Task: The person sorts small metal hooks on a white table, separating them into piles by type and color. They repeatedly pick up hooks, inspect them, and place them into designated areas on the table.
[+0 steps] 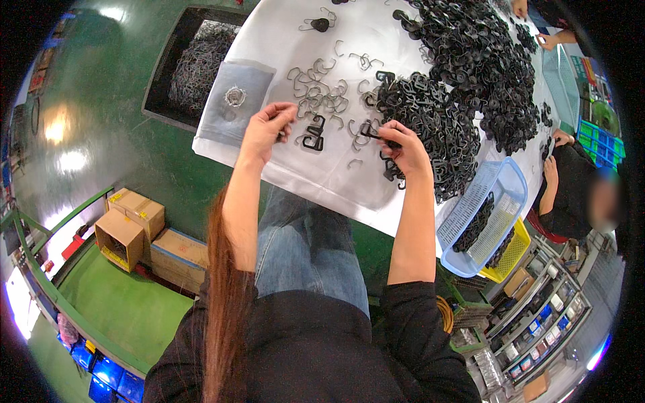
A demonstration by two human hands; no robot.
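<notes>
My left hand is raised over the near left of the white-covered table, thumb and fingers pinched; a small dark bit shows at the fingers, too little to name. Just right of it lie two black plastic buckle-like pieces. My right hand has its fingers closed on a black plastic hook, mostly hidden by them. By its fingertips is another black frame-shaped piece. Between and beyond my hands, loose bent wire clips are scattered. A large heap of black hooks lies beside my right hand.
A grey plastic sheet covers the table's left corner. Beyond it stands a black bin of wire clips. At right are a blue basket and a yellow basket. A co-worker reaches in from the right. Cardboard boxes stand left.
</notes>
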